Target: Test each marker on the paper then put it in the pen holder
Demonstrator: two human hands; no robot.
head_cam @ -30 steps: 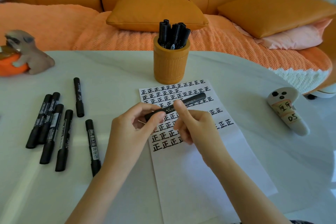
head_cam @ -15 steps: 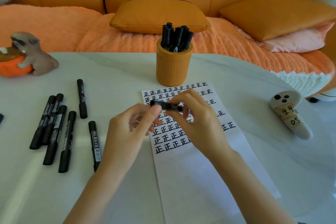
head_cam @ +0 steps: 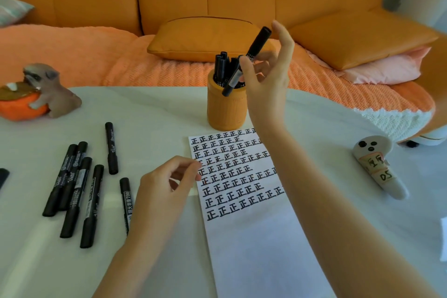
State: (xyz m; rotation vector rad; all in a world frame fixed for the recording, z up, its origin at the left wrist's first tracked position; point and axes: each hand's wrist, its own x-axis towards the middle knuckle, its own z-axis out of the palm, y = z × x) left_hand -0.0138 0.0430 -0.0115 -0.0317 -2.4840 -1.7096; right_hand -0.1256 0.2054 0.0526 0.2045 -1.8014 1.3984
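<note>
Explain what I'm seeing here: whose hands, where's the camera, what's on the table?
No machine: a person wears a camera on the head, so the picture looks down at their own hands. The right hand pinches a black marker tilted over the orange pen holder, which holds several markers. The left hand, fingers loosely curled, holds nothing beside the paper with rows of test marks. Loose markers lie on the white table, with a dog figurine and a labelled white object.
</note>
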